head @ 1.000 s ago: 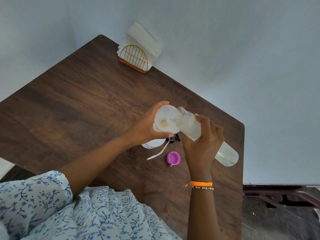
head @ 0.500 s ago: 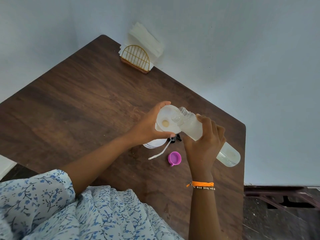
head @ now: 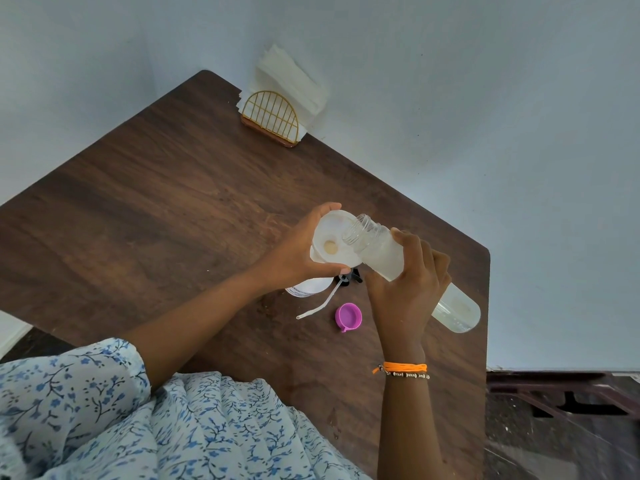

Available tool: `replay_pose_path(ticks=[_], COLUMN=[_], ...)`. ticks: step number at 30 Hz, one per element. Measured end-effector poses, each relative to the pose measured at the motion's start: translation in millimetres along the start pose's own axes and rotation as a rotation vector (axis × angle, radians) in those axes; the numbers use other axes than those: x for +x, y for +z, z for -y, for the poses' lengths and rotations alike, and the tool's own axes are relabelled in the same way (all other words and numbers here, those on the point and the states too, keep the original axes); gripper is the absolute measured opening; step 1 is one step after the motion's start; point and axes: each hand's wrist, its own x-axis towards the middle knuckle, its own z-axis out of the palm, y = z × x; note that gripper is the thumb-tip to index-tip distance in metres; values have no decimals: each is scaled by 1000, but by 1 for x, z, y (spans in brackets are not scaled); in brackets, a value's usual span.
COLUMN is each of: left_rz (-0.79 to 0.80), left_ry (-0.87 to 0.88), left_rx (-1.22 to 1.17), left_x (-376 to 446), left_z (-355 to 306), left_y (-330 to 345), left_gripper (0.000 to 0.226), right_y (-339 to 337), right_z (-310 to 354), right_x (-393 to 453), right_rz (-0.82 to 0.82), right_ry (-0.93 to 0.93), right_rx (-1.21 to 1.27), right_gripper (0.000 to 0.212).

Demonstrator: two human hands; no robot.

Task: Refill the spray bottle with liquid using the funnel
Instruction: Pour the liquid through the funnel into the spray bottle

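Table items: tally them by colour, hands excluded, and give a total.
White: 3 - funnel, spray bottle, dip tube
Clear: 1 - pouring bottle
Pink: 1 - cap
Gold: 1 - napkin holder
Total: 6

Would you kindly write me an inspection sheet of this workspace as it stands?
Surface: dark wooden table, faint stains near its front edge.
Job's things: white funnel sits over spray bottle; clear bottle tilted, mouth over funnel; spray head with dip tube lying on table.
Clutter: pink cap; napkin holder at far corner.
Hands: left hand holds funnel; right hand grips clear bottle.
Cables: nothing seen.
Surroundings: pale blue wall.
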Motion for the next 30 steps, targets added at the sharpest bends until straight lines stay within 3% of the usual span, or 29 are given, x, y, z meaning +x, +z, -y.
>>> replay_pose_path(ticks=[30], left_rz=[3], left_ry=[-6], left_rx=[13], left_x=[0], left_z=[3], left_y=[0], left_gripper=[89], right_y=[-1], right_z=[2], right_x=[0], right_rz=[8], right_ry=[6], right_rx=[-7], right_gripper=[70])
